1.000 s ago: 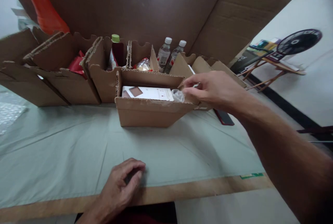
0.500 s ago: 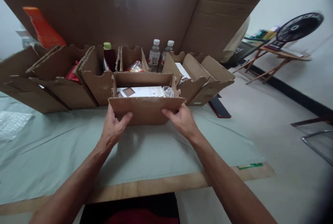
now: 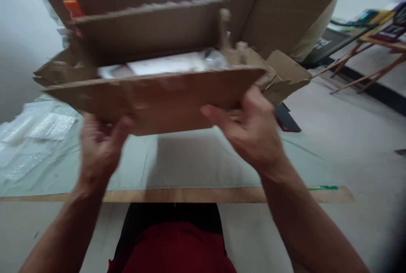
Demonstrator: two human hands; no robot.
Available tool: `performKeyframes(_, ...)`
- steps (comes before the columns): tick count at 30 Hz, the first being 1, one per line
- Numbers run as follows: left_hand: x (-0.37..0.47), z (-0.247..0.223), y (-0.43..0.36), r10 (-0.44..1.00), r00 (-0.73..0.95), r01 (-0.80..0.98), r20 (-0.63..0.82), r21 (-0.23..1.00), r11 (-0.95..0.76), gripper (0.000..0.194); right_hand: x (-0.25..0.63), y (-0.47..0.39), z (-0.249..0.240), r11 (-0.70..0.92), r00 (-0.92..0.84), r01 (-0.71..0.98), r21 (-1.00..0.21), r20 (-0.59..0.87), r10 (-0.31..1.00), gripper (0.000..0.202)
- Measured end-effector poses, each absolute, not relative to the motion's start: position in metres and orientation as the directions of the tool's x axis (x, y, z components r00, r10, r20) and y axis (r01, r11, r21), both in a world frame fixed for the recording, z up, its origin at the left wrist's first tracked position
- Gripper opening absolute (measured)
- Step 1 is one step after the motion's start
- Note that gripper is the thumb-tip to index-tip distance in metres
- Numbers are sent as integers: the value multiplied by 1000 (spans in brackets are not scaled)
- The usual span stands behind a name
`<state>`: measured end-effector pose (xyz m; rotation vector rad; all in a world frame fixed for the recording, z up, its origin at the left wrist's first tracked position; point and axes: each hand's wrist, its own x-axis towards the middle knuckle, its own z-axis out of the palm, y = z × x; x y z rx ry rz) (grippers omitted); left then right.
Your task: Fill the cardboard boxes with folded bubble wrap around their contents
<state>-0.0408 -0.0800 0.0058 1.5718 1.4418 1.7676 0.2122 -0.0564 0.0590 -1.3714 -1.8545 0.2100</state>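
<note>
An open cardboard box (image 3: 171,99) is held up in the air above the cloth-covered table (image 3: 190,159), slightly tilted and blurred. My left hand (image 3: 103,146) grips its lower left side, thumb on the front panel. On the lower right, my right hand (image 3: 250,129) grips it with the thumb across the front; the other fingertips are partly hidden. Inside the box lie a white carton (image 3: 168,64) and a clear plastic-wrapped item (image 3: 214,58). Behind it, other cardboard boxes (image 3: 287,72) show at the right, the rest mostly covered by the held box.
Bubble wrap (image 3: 52,126) lies at the table's left. A dark flat object (image 3: 287,118) is at the right edge. An orange object (image 3: 74,9) rises behind the boxes, before a tall cardboard panel (image 3: 294,11). A wooden stand (image 3: 358,57) stands at far right.
Both hands have lifted the box off the table and brought it closer to me, so it looks larger and hides most of the row behind. The view has also shifted.
</note>
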Motion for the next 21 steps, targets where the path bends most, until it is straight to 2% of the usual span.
performKeyframes(2,-24,-12,-85,881,-211,280,423,890,-360,63,234,-78,47,292,38,765,-575,493,869,36)
performKeyframes(5,-26,-39,-121,949,-175,301,264,932,-203,66,241,-111,10,301,38,691,-657,448,893,42)
performKeyframes(9,-74,-49,-167,902,-397,358,169,934,-17,52,193,-107,-26,396,-171,490,-776,360,917,73)
performKeyframes(12,-85,-48,-162,887,-439,344,147,939,15,55,181,-80,-27,387,-217,453,-803,322,921,75)
performKeyframes(14,-68,-53,-141,925,-343,328,162,944,-43,54,201,-69,-26,348,-148,496,-795,318,937,63)
performKeyframes(17,-19,-66,-97,973,-124,304,197,941,-152,56,255,-72,-34,213,70,589,-780,312,948,46)
performKeyframes(21,40,-76,-32,954,114,226,276,928,-295,62,302,-93,-61,27,403,626,-779,354,844,48)
